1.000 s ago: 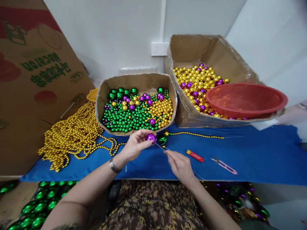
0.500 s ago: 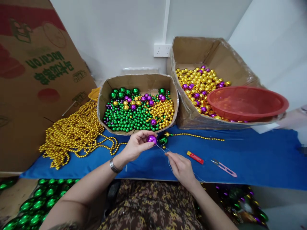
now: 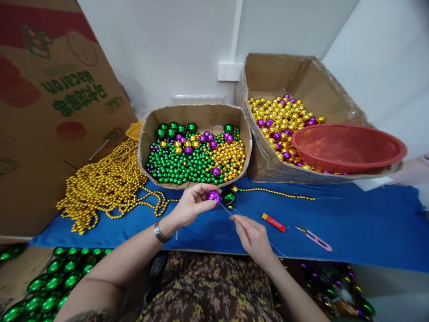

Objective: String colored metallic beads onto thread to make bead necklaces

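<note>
My left hand (image 3: pixel 190 203) is closed on a shiny purple bead (image 3: pixel 213 196), held just above the blue table cover (image 3: pixel 351 219). My right hand (image 3: pixel 252 236) pinches a thin needle (image 3: pixel 225 208) whose tip points at the purple bead; a fine thread trails back from it. A green bead (image 3: pixel 229 197) and a small gold one lie right behind the purple bead, at the end of a strand of small gold beads (image 3: pixel 278 192). A wristwatch sits on my left wrist.
A small carton (image 3: pixel 147 138) holds green, gold and purple beads. A larger carton (image 3: pixel 264 165) holds gold and purple beads and a red basin (image 3: pixel 348 150). Gold bead strands (image 3: pixel 107 183) pile at left. A red lighter (image 3: pixel 274 222) and pink snips (image 3: pixel 314 238) lie at right.
Both hands hold nearly the same pose; the view has shifted slightly, and the purple bead sits a little closer to the needle hand.
</note>
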Available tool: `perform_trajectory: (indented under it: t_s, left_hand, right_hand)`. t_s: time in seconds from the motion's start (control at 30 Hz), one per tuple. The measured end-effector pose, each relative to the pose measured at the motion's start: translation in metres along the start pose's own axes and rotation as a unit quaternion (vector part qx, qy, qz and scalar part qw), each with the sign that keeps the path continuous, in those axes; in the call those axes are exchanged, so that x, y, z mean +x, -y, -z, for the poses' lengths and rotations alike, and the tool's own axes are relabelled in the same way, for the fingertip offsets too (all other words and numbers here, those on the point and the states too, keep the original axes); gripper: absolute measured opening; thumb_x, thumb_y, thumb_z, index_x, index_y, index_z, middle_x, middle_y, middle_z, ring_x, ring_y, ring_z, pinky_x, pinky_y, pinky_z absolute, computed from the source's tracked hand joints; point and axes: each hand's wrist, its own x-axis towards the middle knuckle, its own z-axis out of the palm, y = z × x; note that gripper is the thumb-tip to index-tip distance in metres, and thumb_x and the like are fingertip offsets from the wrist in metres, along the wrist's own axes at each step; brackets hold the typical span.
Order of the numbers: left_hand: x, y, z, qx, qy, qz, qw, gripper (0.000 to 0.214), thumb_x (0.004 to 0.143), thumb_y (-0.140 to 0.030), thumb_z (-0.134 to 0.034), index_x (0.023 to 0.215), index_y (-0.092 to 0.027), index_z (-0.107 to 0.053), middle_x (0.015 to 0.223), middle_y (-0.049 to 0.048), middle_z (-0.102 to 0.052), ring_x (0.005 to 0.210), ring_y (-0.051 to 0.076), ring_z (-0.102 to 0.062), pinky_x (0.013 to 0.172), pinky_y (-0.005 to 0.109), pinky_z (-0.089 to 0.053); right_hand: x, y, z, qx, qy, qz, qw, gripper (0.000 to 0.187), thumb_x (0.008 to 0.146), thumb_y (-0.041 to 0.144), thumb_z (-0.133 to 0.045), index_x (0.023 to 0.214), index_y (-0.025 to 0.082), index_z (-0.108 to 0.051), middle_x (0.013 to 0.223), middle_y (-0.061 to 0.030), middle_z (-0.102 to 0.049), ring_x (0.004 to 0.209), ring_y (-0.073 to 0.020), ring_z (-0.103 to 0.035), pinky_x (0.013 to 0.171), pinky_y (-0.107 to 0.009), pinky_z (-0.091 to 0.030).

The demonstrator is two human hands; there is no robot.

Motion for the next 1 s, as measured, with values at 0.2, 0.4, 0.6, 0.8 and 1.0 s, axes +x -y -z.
perform_trajectory:
  t_s: [0.2,0.4,0.6,0.8,1.0]
  left_hand:
    - [-0.002,0.005,-0.001,-0.036,0.010,0.042,0.998,0.034,0.069,-0.023,-0.081,0.100,-0.015,-0.068,0.102,0.0091,-0.072,0.084,0.016,-0.067,0.077,0.029,-0.055]
    - [-0.007,0.012,-0.006,0.001,0.045,0.056,0.997,0.037,0.070,-0.025,-0.081,0.103,-0.016,-0.068,0.106,0.0105,-0.070,0.089,0.018,-0.066,0.077,0.028,-0.053]
    - [0.010,-0.004,0.013,0.141,0.022,-0.010,0.990,0.035,0.081,-0.035,-0.069,0.111,-0.018,-0.066,0.108,0.0103,-0.069,0.093,0.020,-0.065,0.080,0.030,-0.051]
    - [0.055,-0.020,0.069,0.593,-0.090,-0.083,0.796,0.015,0.080,-0.021,-0.063,0.093,-0.016,-0.069,0.094,0.0138,-0.068,0.097,0.029,-0.060,0.086,0.039,-0.044]
    - [0.077,-0.016,0.084,0.703,-0.075,-0.018,0.707,0.005,0.076,-0.014,-0.061,0.078,-0.015,-0.066,0.082,0.0152,-0.067,0.094,0.034,-0.059,0.078,0.039,-0.043]
  right_hand:
    - [0.004,0.006,0.001,0.028,0.014,-0.007,0.999,0.025,0.096,0.019,-0.045,0.109,0.019,-0.066,0.094,-0.0074,-0.076,0.083,-0.0181,-0.073,0.076,-0.029,-0.060]
    - [0.013,0.015,0.002,0.043,0.018,-0.018,0.999,0.025,0.095,0.018,-0.045,0.108,0.020,-0.066,0.097,-0.0062,-0.075,0.085,-0.0173,-0.073,0.079,-0.027,-0.060]
    - [0.006,0.004,0.006,0.004,-0.012,-0.018,1.000,0.024,0.096,0.019,-0.045,0.107,0.020,-0.066,0.093,-0.0073,-0.075,0.081,-0.0189,-0.073,0.075,-0.029,-0.060]
    - [0.002,-0.004,0.002,-0.037,-0.044,-0.007,0.998,0.022,0.096,0.020,-0.045,0.106,0.018,-0.064,0.089,-0.0084,-0.074,0.077,-0.0193,-0.072,0.071,-0.029,-0.059]
    - [0.003,-0.003,-0.003,-0.054,-0.041,0.002,0.998,0.022,0.096,0.019,-0.045,0.107,0.018,-0.064,0.089,-0.0082,-0.074,0.076,-0.0196,-0.072,0.069,-0.029,-0.058]
